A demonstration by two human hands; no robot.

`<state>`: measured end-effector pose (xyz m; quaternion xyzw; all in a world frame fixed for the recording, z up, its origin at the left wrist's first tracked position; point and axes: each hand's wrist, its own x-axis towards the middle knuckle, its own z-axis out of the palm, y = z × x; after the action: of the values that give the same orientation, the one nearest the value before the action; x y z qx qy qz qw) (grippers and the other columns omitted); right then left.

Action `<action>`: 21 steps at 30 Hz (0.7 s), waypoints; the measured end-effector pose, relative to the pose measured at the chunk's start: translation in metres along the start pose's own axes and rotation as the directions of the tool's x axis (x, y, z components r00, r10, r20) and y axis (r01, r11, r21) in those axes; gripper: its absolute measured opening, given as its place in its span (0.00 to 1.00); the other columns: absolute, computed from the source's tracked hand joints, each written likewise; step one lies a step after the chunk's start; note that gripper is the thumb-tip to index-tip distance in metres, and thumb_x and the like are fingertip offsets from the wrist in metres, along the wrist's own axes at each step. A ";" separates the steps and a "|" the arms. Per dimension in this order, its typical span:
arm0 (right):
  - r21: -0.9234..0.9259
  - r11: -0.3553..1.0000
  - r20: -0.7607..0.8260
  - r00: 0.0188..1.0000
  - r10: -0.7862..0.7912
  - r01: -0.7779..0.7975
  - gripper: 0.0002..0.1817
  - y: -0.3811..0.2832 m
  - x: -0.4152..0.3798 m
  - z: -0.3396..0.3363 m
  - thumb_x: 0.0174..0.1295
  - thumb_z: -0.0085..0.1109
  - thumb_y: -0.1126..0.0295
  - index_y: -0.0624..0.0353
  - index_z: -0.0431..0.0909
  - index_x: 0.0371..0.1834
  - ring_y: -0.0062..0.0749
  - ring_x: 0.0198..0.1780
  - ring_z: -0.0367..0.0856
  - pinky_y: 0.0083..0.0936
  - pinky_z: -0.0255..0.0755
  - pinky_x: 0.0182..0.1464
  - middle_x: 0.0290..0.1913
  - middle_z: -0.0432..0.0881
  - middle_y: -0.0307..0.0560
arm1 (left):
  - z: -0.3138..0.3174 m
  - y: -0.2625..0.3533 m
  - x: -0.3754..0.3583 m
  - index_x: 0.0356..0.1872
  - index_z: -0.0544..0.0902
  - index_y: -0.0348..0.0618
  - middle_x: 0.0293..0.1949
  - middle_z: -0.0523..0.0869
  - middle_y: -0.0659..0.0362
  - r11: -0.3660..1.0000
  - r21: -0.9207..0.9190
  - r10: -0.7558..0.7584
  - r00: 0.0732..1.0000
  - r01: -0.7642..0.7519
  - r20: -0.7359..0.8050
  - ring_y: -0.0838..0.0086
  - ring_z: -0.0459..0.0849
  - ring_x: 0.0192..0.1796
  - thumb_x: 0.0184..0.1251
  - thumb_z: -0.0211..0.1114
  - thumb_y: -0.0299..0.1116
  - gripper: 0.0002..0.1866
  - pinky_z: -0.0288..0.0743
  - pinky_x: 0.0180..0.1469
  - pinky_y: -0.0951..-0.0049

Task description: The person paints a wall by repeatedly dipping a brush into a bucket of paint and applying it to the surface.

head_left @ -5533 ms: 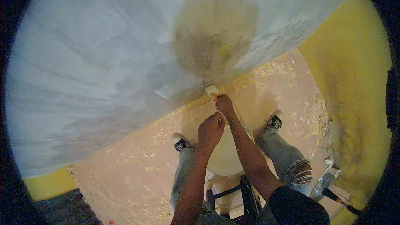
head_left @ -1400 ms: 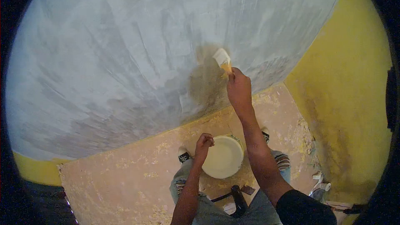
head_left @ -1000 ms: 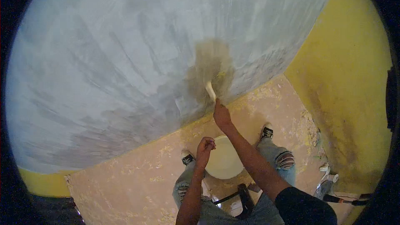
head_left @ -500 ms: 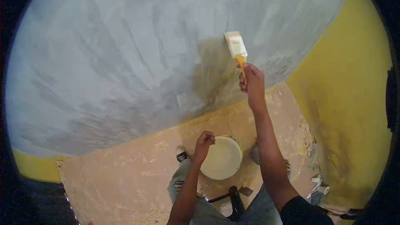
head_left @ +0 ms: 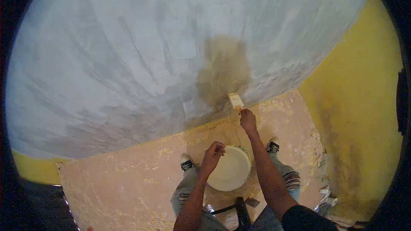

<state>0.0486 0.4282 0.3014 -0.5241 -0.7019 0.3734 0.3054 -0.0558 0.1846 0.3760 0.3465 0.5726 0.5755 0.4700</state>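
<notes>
"Brush point(head_left: 235, 99) first: where do we find it in the head view?"

"We see it at the lower edge of a brownish patch point(head_left: 224, 66) on the pale wall point(head_left: 124, 30), bristles pointing up. We can't be sure whether they touch."

"And what has hold of it?"

"Our right hand point(head_left: 248, 122), its fingers closed around the handle. We'd guess it is gripped low so the whole bristle end stays free to meet the wall."

"Then our left hand point(head_left: 213, 154)?"

"It hovers by the left side of the round tub point(head_left: 249, 166), fingers loosely curled. We can't tell whether they pinch anything or touch the rim."

"Why would we have the tub there?"

"It stands on the floor point(head_left: 124, 182) between the left shoe point(head_left: 186, 162) and the right shoe point(head_left: 273, 146), probably to put its creamy contents point(head_left: 227, 173) within easy reach of the brush. The feet straddle it, perhaps to spare them drips."

"What's that dark object point(head_left: 242, 214) nearer us, between the legs?"

"A black bar of some kind; we can't tell more."

"Any brands or labels we can read?"

"None. The shoes show white markings, but too small for us to make out, and we find no legible lettering on brush or tub."
</notes>
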 end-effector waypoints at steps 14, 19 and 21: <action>0.554 0.832 0.044 0.999 0.012 -0.034 0.15 -0.240 -0.020 -0.106 0.73 0.49 0.60 0.62 0.76 0.41 0.17 0.17 0.63 0.21 0.61 0.19 0.17 0.65 0.31 | -0.002 0.008 -0.010 0.42 0.76 0.41 0.32 0.80 0.60 0.991 0.131 0.014 1.000 -0.015 0.009 0.76 0.81 0.36 0.69 0.58 0.25 0.04 0.78 0.40 0.73; 0.458 0.888 0.020 0.998 -0.057 0.042 0.14 -0.110 -0.006 0.002 0.73 0.47 0.54 0.51 0.74 0.42 0.15 0.15 0.61 0.16 0.56 0.15 0.17 0.64 0.31 | -0.006 0.007 -0.010 0.43 0.75 0.40 0.32 0.81 0.59 0.989 0.141 0.033 0.999 -0.034 0.010 0.76 0.81 0.36 0.70 0.57 0.25 0.04 0.77 0.42 0.74; 0.356 0.933 0.097 0.995 0.023 -0.056 0.14 -0.052 -0.013 0.029 0.72 0.46 0.55 0.53 0.74 0.41 0.18 0.15 0.63 0.19 0.58 0.15 0.17 0.66 0.34 | -0.007 0.003 -0.009 0.43 0.75 0.39 0.33 0.81 0.59 0.991 0.133 0.018 0.999 -0.023 0.039 0.75 0.81 0.38 0.70 0.56 0.24 0.04 0.76 0.44 0.74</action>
<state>0.0018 0.4011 0.3296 -0.4560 -0.6245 0.5246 0.3561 -0.0602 0.1738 0.3796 0.3937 0.5971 0.5340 0.4509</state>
